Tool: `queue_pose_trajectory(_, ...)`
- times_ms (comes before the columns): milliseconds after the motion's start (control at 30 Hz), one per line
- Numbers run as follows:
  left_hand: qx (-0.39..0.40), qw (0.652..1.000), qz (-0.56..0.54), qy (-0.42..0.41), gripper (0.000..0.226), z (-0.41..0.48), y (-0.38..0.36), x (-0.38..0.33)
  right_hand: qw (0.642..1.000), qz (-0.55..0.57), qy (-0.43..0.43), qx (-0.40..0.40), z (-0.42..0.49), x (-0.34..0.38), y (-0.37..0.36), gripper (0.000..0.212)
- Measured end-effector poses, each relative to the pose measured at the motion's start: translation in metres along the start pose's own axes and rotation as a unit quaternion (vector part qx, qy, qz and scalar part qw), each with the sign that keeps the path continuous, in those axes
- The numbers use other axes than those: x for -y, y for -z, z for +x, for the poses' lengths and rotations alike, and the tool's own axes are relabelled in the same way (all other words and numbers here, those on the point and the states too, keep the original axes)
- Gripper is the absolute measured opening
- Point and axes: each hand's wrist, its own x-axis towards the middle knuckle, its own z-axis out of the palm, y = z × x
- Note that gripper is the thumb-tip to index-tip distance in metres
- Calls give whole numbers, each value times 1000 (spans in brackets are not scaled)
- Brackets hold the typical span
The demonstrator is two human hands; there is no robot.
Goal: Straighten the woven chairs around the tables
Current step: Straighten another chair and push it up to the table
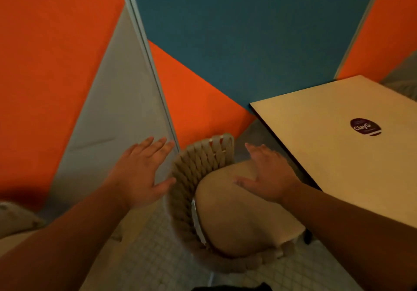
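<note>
Beside the table (327, 146), spread left hand (140, 173) and right hand (268, 177) flank woven chair (198, 173).

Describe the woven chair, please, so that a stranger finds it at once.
Start at the pale wooden table with the dark round sticker. Left of its near edge stands the woven chair, below both open hands. Its curved back of beige interlaced straps and tan seat cushion set it apart.

Beige woven chair (198, 173), cushioned seat, beside table (338, 155)
</note>
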Motion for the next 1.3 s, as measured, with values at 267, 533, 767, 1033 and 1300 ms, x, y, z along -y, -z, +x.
queue_pose_trajectory(267, 28, 991, -18, -129, 91, 122, -48, 95, 991, 12, -126, -37, 56, 16, -20, 130)
queue_pose_trajectory(533, 65, 953, -59, -291, 92, 222, -144, 141, 931, 29, -359, -54, 33, 75, -110, 133)
queue_pose_trajectory(767, 139, 911, -79, -381, 93, 222, -245, 151, 862, 112, -494, 4, 35, 158, -215, 120)
queue_pose_trajectory(1033, 171, 879, -75, -438, 92, 217, -346, 153, 839, 147, -523, 34, 45, 187, -306, 115)
queue_pose_trajectory(1300, 161, 842, 14, -515, 86, 194, -367, 155, 865, 27, -490, 108, 51, 202, -343, 91)
